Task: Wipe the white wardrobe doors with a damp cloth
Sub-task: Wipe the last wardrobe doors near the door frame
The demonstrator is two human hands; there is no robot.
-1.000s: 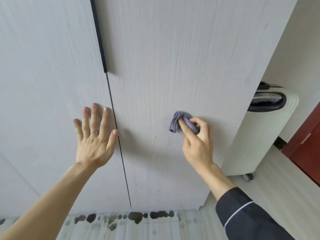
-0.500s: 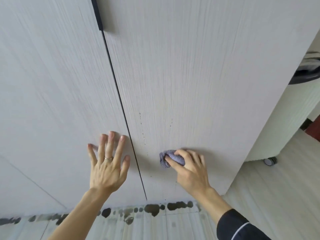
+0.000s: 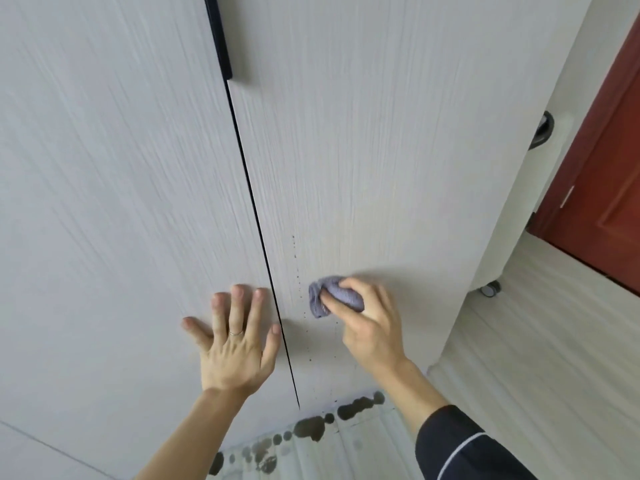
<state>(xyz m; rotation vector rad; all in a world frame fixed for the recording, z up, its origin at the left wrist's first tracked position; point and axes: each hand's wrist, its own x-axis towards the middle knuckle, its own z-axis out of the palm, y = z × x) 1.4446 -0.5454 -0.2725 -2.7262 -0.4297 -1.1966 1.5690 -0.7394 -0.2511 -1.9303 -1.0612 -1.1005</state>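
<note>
Head view: left hand (image 3: 235,344) flat on left wardrobe door (image 3: 121,202), fingers straight and spread, thumb tip at seam (image 3: 256,216). Right hand (image 3: 372,327) fingers curled, gripping bunched grey cloth (image 3: 332,301), pressed low on right wardrobe door (image 3: 363,150), just right of seam, beside dark specks (image 3: 297,271). Door's right edge well apart from cloth; bare panel above. Dark blotches (image 3: 308,427) on floor (image 3: 536,341) along door bottom edge.
</note>
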